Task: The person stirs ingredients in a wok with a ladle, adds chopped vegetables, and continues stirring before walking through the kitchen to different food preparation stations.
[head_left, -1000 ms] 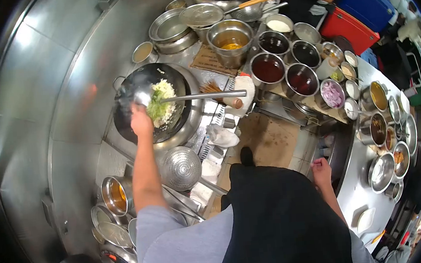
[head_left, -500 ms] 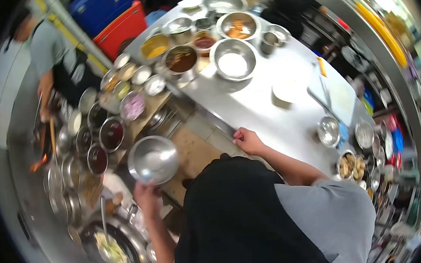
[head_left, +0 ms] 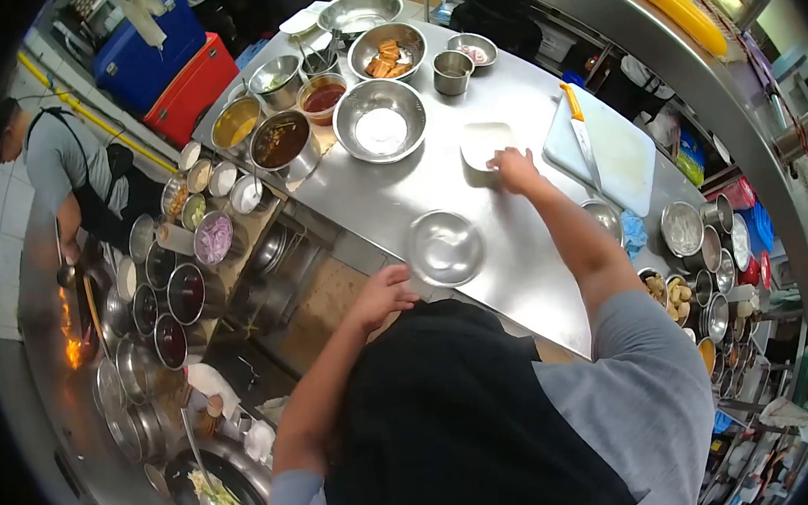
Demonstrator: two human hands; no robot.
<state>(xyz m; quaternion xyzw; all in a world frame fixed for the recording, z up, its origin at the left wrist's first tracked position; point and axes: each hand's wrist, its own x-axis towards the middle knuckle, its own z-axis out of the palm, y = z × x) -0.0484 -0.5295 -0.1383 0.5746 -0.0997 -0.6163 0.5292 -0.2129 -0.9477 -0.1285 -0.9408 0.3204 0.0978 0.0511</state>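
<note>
Near the table's front edge stands an empty-looking steel bowl (head_left: 446, 248). My left hand (head_left: 385, 298) is just left of it, apart from the bowl, fingers spread and holding nothing. Further back on the steel table (head_left: 353, 209), my right hand (head_left: 514, 170) touches the near right corner of a small white square dish (head_left: 485, 144), its fingertips at the rim. A wok (head_left: 216, 495) with chopped pale and green food (head_left: 221, 502) and a ladle (head_left: 194, 440) sits at the lower left.
A knife (head_left: 583, 139) with a yellow handle lies on a white cutting board (head_left: 610, 156) at the right. Pots of sauce (head_left: 282, 143) and steel bowls (head_left: 379, 121) line the back left. Another person (head_left: 75, 174) stands by a flame (head_left: 71, 340) at the far left.
The view has swung from the stove to the table. The steel bowl left my left hand and now stands on the table. My right hand moved forward to the white dish.
</note>
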